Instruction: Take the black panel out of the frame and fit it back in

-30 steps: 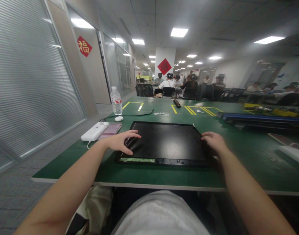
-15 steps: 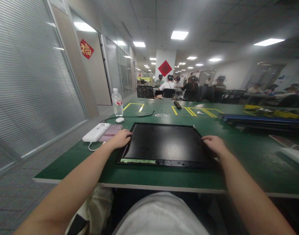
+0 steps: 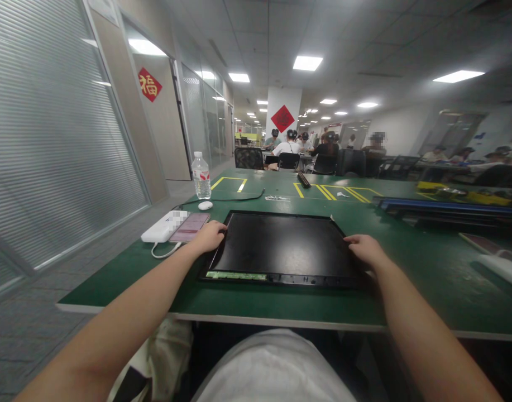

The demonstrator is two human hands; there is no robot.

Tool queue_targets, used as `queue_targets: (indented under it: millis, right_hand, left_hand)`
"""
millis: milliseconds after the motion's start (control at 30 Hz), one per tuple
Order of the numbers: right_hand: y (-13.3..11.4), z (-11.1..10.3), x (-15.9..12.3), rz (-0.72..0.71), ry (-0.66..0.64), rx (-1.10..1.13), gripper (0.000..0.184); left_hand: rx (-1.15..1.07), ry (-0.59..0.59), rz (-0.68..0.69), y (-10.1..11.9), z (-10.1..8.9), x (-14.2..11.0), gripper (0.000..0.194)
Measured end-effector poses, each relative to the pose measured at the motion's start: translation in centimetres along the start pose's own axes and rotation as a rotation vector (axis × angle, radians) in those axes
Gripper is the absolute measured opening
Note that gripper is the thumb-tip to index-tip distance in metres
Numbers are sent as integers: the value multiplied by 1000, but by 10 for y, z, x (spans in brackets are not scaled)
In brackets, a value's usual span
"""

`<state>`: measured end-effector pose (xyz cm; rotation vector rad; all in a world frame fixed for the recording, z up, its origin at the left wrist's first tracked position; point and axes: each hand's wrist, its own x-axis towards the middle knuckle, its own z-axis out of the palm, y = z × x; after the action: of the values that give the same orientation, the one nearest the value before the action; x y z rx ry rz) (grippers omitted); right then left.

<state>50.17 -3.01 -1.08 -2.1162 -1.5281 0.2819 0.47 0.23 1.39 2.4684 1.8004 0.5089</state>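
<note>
A black flat display panel (image 3: 281,240) lies on the green table (image 3: 264,304) in front of me, with a green circuit strip (image 3: 236,275) along its near edge. My left hand (image 3: 210,237) grips the panel's left edge, its fingers bent over the rim. At the opposite side, my right hand (image 3: 365,248) pinches the right edge between thumb and fingers. The undersides of both grips are hidden.
Left of the panel are a white power bank (image 3: 164,225), a phone (image 3: 189,226), a small white case (image 3: 205,206) and a water bottle (image 3: 201,176). Long dark bars (image 3: 444,209) lie far right. Another white device (image 3: 502,269) rests at right. Several people sit farther back.
Almost nothing differs. My right hand has shifted very slightly left along with the view; both hands stay at the panel's sides.
</note>
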Motion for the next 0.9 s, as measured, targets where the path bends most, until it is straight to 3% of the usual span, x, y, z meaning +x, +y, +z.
queue_targets:
  millis: [333,600,733,900]
  right_hand:
    - [-4,-2,-3,16,-21,-12,41]
    - [-7,-9,-7,94,-34,-39,26]
    - [-3,-7,-6,100,-85,72,29]
    - [-1,-6,-7,112,-130,212,33]
  left_hand:
    - [-21,16,-26,-3,4,-1,46]
    - [-32,45,-71,-4,2,-4,49]
    - [-20,69,-110,-3,-4,-7,46]
    - [-168,30,-163,-2,-6,-7,48]
